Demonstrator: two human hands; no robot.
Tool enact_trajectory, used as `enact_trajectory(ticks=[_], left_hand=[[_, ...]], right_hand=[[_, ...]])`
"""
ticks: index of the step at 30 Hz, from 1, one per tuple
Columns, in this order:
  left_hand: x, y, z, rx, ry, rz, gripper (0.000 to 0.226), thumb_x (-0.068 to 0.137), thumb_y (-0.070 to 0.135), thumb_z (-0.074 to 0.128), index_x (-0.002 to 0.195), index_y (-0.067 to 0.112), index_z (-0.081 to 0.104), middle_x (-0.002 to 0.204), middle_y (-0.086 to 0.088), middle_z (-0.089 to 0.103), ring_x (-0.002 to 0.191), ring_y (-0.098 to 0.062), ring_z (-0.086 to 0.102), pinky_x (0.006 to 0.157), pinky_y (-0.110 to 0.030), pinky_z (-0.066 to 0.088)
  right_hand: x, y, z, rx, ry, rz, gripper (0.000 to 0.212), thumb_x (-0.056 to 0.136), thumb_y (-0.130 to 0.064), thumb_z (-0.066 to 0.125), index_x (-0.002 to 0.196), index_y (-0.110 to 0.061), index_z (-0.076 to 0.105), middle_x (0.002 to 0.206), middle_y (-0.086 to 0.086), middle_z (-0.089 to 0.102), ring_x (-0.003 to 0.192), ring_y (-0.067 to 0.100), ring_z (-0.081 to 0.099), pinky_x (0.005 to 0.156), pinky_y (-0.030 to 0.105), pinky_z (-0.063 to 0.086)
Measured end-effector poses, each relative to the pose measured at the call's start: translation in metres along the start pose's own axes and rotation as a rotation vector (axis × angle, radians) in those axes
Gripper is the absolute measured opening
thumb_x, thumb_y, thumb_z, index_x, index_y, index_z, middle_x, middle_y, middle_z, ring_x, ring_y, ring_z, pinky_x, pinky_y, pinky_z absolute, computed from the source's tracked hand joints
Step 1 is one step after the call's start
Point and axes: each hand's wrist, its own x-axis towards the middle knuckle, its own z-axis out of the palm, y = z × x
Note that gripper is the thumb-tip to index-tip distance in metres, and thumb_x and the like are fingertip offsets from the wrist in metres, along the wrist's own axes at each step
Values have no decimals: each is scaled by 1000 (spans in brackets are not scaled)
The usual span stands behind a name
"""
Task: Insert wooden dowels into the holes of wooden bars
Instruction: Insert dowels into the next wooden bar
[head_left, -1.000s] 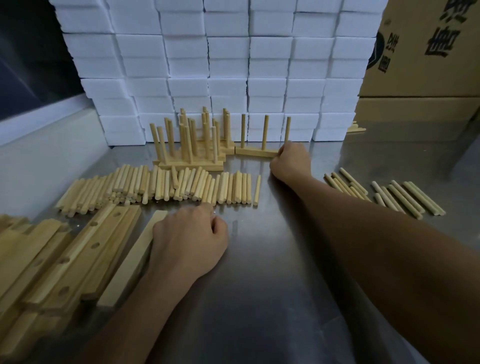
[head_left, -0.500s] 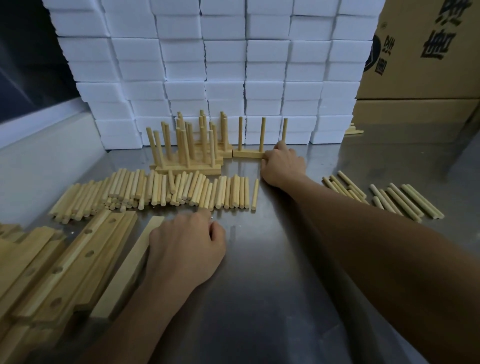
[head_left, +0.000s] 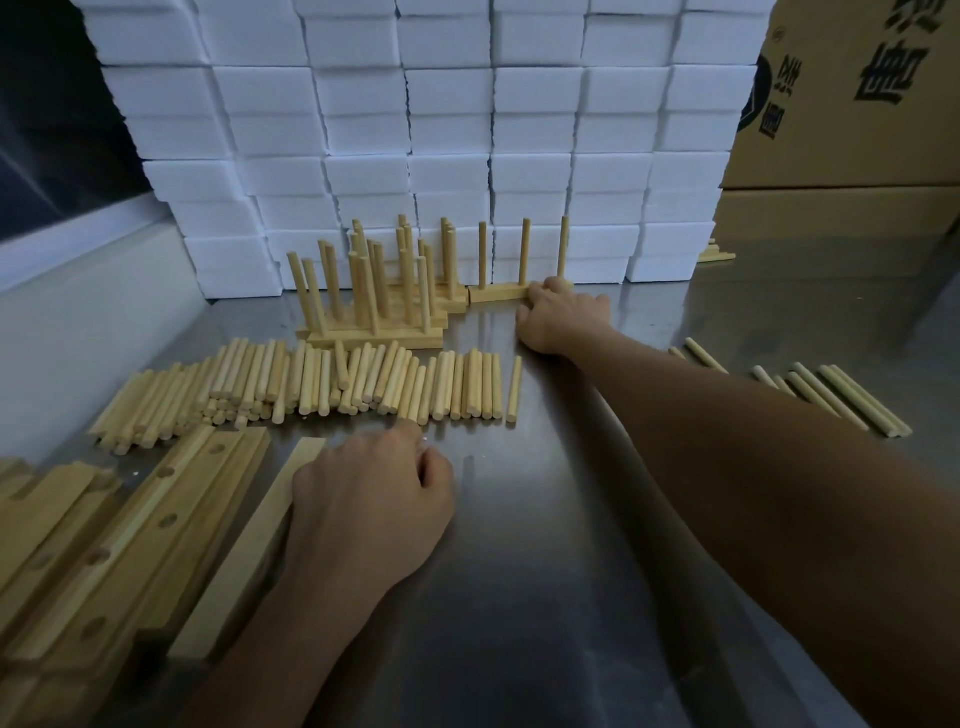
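A short wooden bar (head_left: 496, 294) with three upright dowels stands at the back of the steel table (head_left: 545, 597). My right hand (head_left: 561, 322) grips the bar's right end with curled fingers. Left of it stands a cluster of finished bars (head_left: 374, 312) full of upright dowels. A long row of loose dowels (head_left: 311, 384) lies in front of them. On the table below that row rests my left hand (head_left: 369, 504), fingers loosely curled, beside a plain wooden bar (head_left: 249, 545); nothing shows in its grasp. Drilled bars (head_left: 130, 545) are piled at the left.
A second, smaller group of loose dowels (head_left: 831, 395) lies at the right, behind my right forearm. White foam blocks (head_left: 447, 130) form a wall along the back. Cardboard boxes (head_left: 857, 104) stand at the back right. A pale ledge runs along the left.
My right hand has shifted slightly left along the end of the three-dowel bar. My left hand has stayed where it was.
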Motion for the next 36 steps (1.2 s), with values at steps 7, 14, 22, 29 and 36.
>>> enact_trajectory(ticks=[7,14,22,29,36], left_hand=[[1,-1,3,11,-2,-1,32,92,36,43,64,24,35,59,5,45,52,-6,41,48,-25,21],[1,-1,1,12,0,-4,32,91,36,42,63,23,33,59,5,46,52,-6,40,48,-26,19],[1,-1,2,-26,10,1,32,89,33,44,62,21,34,58,4,47,52,-9,40,49,-28,20],[1,-2,0,-21,8,8,31,88,32,45,61,20,36,58,4,48,51,-10,40,48,-27,20],[-1,-1,-3,-20,-12,11,32,91,31,43,62,21,33,62,4,47,54,-9,39,50,-30,20]], right_hand=[[1,0,-3,8,-20,3,54,99,-43,27,147,-18,33,148,8,32,127,33,45,104,52,32],[-4,0,3,56,90,37,52,98,-39,32,147,-23,26,156,8,17,117,35,51,91,46,34],[-24,6,0,95,72,9,46,100,-42,33,133,-14,50,135,12,46,118,34,50,98,46,41],[-61,13,-22,337,20,53,21,95,-25,49,94,-11,64,77,5,65,70,20,64,63,30,53],[-128,2,-27,236,18,-11,26,96,-33,52,104,-11,63,103,6,59,89,21,58,78,32,50]])
